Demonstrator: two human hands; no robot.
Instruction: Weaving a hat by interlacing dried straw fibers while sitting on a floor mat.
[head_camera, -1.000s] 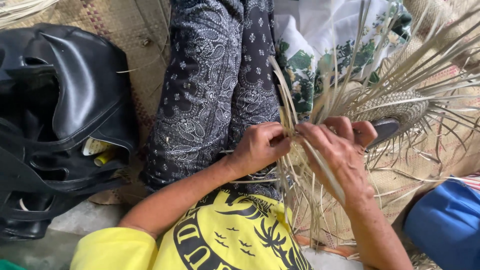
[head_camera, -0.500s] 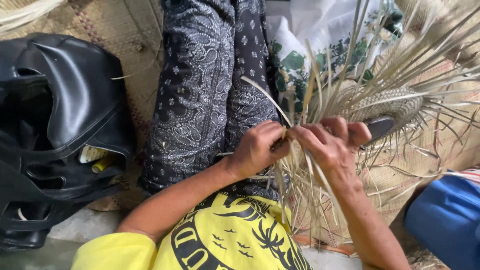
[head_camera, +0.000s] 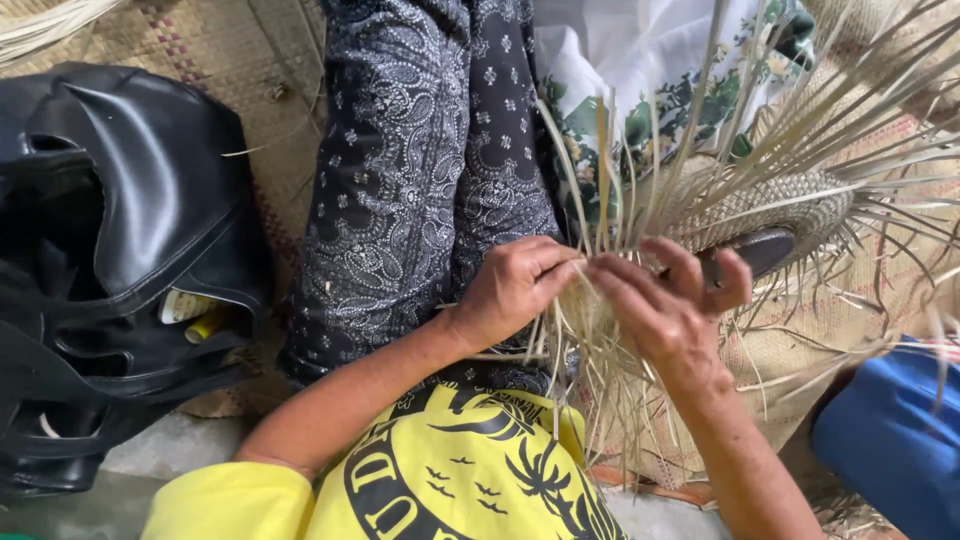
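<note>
Woven mat (head_camera: 200, 40) floor | L hand (head_camera: 515, 290) + R hand (head_camera: 665, 315) fingers pinch straw strands (head_camera: 600, 200) btwn them

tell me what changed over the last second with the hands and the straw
The left hand and right hand have drawn closer, fingertips now meeting on the pale straw strips at the edge of the woven piece. The loose strand that curved out left of the hands has been pulled in upright. Both hands kept hold of the strips; the black bag and patterned trousers lie as before.
</note>
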